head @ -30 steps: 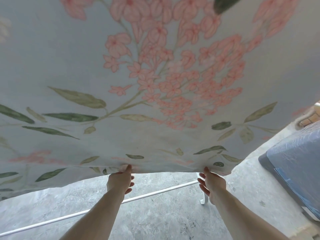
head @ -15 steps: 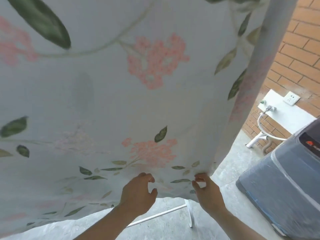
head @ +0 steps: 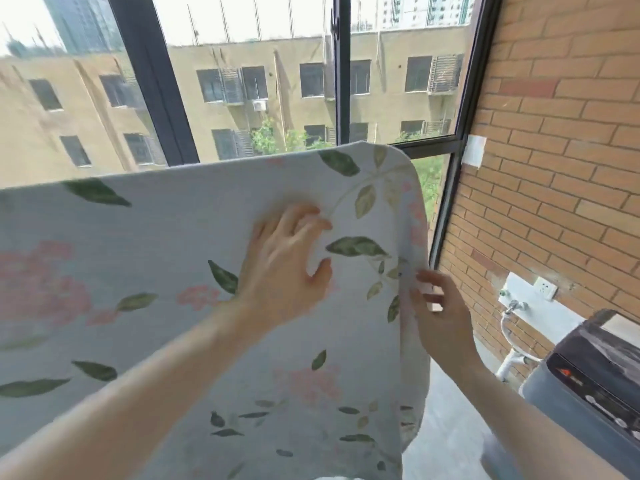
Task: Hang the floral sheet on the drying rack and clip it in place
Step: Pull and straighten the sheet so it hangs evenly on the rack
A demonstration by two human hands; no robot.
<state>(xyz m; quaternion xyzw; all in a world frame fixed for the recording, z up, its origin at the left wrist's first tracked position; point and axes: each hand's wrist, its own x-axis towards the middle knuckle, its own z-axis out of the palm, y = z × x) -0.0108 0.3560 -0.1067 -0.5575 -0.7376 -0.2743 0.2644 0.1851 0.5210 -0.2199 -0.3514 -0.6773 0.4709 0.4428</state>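
A: Head view: floral sheet [head: 145,278] hung draped over a hidden bar by the window [head: 242,74]. Left hand [head: 287,268] lay spread flat on it, likely smoothing; right hand [head: 438,317] pinched the side edge, probably squaring it.

B: Versus 0.5 s ago?

A: Both hands then gripped the bottom hem; sheet filled the view. No clips visible.

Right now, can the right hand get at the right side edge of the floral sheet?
Probably yes: the right hand is already at the floral sheet's right edge, fingers apparently touching it, with nothing between.
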